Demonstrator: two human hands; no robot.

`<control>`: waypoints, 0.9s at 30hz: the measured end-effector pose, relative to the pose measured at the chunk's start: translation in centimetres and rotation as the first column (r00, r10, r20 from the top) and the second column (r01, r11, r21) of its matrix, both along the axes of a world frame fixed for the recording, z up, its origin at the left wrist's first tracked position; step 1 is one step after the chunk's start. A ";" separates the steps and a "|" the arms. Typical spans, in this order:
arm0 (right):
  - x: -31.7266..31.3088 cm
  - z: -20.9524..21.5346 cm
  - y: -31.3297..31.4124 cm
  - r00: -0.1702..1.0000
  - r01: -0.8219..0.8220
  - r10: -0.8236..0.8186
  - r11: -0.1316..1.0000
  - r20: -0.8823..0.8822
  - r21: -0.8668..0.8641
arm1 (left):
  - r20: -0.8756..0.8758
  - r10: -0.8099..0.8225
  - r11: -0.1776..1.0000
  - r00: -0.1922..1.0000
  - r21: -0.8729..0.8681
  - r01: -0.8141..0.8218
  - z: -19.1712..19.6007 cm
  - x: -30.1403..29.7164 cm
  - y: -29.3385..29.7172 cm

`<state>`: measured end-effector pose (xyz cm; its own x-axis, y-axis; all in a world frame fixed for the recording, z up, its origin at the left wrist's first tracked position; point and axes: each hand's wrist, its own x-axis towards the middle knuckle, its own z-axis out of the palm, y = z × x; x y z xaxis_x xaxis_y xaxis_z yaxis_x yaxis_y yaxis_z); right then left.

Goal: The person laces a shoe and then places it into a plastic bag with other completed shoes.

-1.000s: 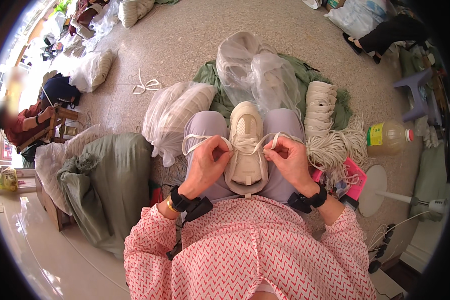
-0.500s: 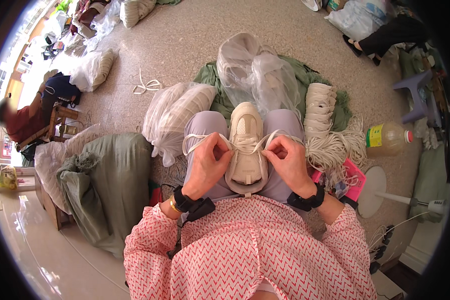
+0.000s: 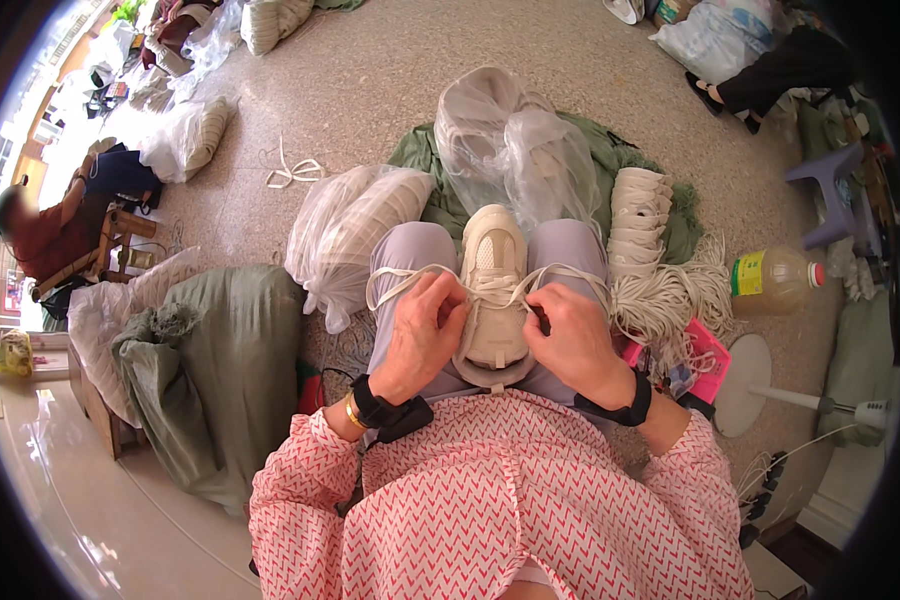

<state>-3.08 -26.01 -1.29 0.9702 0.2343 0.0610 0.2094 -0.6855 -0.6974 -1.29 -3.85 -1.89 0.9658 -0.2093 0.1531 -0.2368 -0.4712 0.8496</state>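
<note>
Beige shoe (image 3: 497, 328) between knees (image 3: 412, 240); left fingers (image 3: 433, 288), right fingers (image 3: 550, 305) pinch cream lace (image 3: 492, 291).

Between the left hand (image 3: 420, 335) and the right hand (image 3: 577, 342), the space over the shoe (image 3: 495, 328) was open. Looped laces (image 3: 395, 271) crossed the way above the knees (image 3: 410, 246), which walled the shoe in left and right. Plastic bags (image 3: 545, 160) blocked the far side and the left, a cord bundle (image 3: 660, 300) the right. Farther off, bare floor (image 3: 390, 90) gave a wide passage.
</note>
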 end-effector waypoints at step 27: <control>0.0 0.5 2.7 0.966 -0.245 0.238 0.968 0.105 0.054 | 0.118 -0.154 0.964 0.981 0.238 0.122 -0.1 -0.8 0.2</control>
<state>-3.11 -23.33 -0.76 0.8741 0.4531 0.1748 0.4315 -0.5595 -0.7076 -2.06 -3.65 -1.99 0.8988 -0.3835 0.2123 -0.4179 -0.6034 0.6791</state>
